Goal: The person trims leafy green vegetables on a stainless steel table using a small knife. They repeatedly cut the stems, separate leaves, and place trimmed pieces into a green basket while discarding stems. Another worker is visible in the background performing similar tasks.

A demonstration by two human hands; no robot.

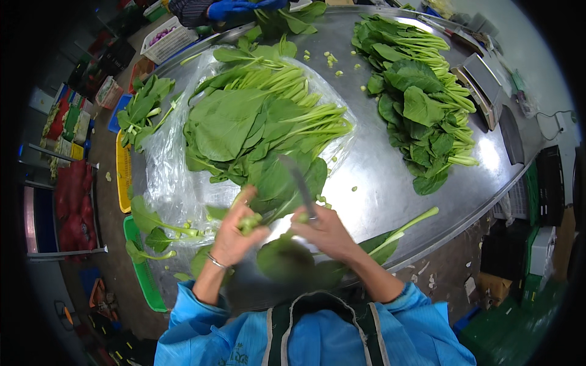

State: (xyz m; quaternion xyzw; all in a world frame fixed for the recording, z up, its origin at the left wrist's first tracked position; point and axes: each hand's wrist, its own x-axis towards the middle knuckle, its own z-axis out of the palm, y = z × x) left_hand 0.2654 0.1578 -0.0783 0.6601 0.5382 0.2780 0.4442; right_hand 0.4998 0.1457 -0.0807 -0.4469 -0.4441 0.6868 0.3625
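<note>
My left hand [232, 233] is closed around the pale stems [249, 223] of a bunch of leafy greens, probably choy sum. In my right hand [327, 231] is a knife [298, 182], its blade angled up and away from me. Blurred leaves [286, 258] hang below and between the two hands; which hand has hold of them I cannot tell. Just beyond lies a large heap of the same greens [224, 123] on a clear plastic bag [167, 160]. Several cut stem ends [322, 200] are scattered near the knife.
The steel table [366, 178] carries a second pile of greens [421, 110] and a weighing scale [478, 84] at right. Yellow [122, 174] and green [144, 270] crates adjoin the left edge. Another person's blue-gloved hand [231, 9] is at the far side. Loose stalks [405, 231] lie near me.
</note>
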